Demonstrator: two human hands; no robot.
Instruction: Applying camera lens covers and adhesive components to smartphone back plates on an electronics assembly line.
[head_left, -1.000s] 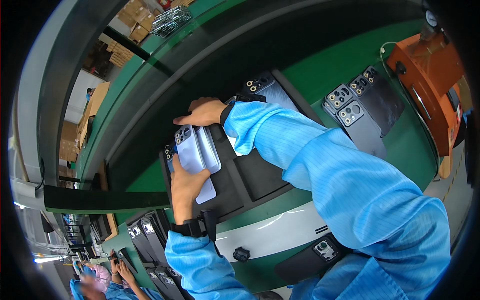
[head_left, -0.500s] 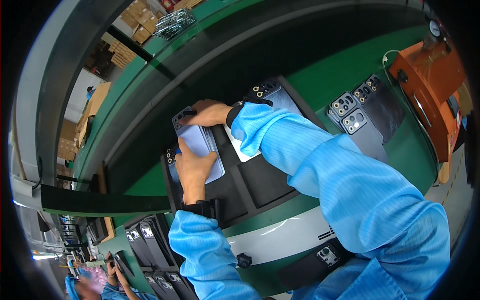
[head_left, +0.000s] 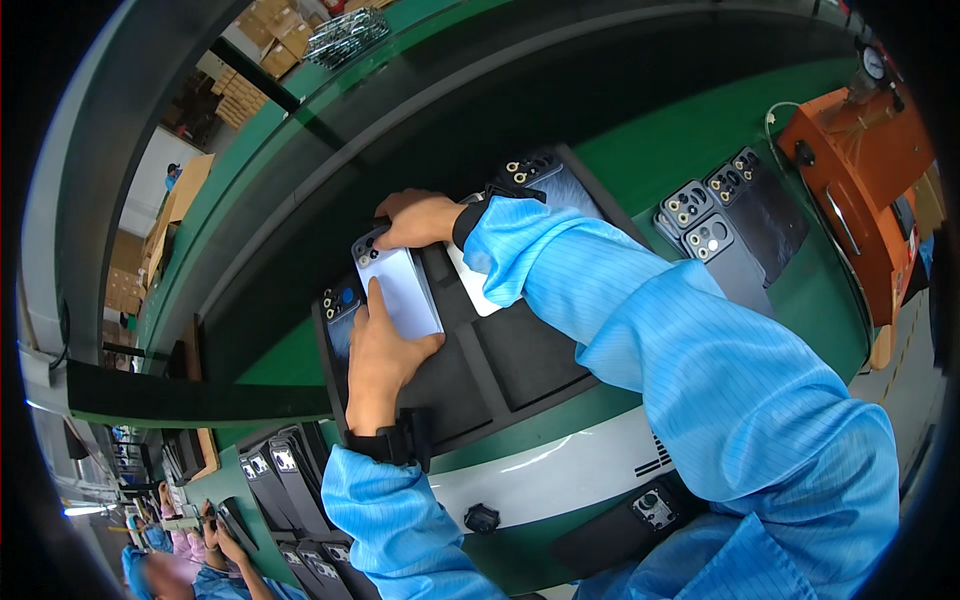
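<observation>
A stack of pale lavender phone back covers point(head_left: 405, 295) with a dark camera module at its far end rests in a black foam tray point(head_left: 450, 385). My left hand point(head_left: 380, 360) is closed round the near part of the stack, index finger along the left side and thumb by the near right corner. At the far end, my right hand point(head_left: 415, 218) grips the stack beside the camera module; some of its fingers are hidden. Left of the stack lies a dark blue phone cover point(head_left: 341, 325). A white panel point(head_left: 478, 285) sits partly under my right sleeve, and another blue cover point(head_left: 560, 190) lies beyond my right wrist.
Several dark phone covers point(head_left: 765, 215) lie to the right, near an orange cabinet point(head_left: 845, 200) with a gauge. More dark covers point(head_left: 290, 475) stand at lower left. One cover point(head_left: 625, 525) lies close to my body. A person point(head_left: 190, 570) works at far lower left.
The stack's camera end has drawn closer in line with the lavender covers, and more of the module shows. My left hand has shifted slightly toward me; my right stays at the far end.
</observation>
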